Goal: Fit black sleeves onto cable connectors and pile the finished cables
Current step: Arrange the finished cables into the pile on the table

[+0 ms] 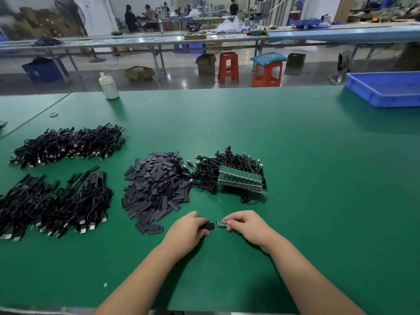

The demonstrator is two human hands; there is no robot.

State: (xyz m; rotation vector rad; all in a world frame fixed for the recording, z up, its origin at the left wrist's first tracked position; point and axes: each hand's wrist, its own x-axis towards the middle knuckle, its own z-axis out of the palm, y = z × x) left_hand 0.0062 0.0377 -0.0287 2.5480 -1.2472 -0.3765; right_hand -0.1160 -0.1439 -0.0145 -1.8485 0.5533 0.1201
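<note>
Black sleeve (208, 226) sits pinched in the left hand (188, 230); the right hand (245, 226) pinches a small green connector board (221, 223), their near ends just apart.

This is a factory assembly floor. A broad green worktop (295, 178) carries heaps of black cables (68, 144), a mound of black sleeves (156, 189) and a stack of small green circuit boards (241, 178). Beyond it a long conveyor line (159, 40) runs across the hall, with red plastic stools (228, 67), cardboard boxes (139, 73) and blue bins (386, 89) around it. At the far benches, several workers (131, 18) sit or stand over their own stations.
</note>
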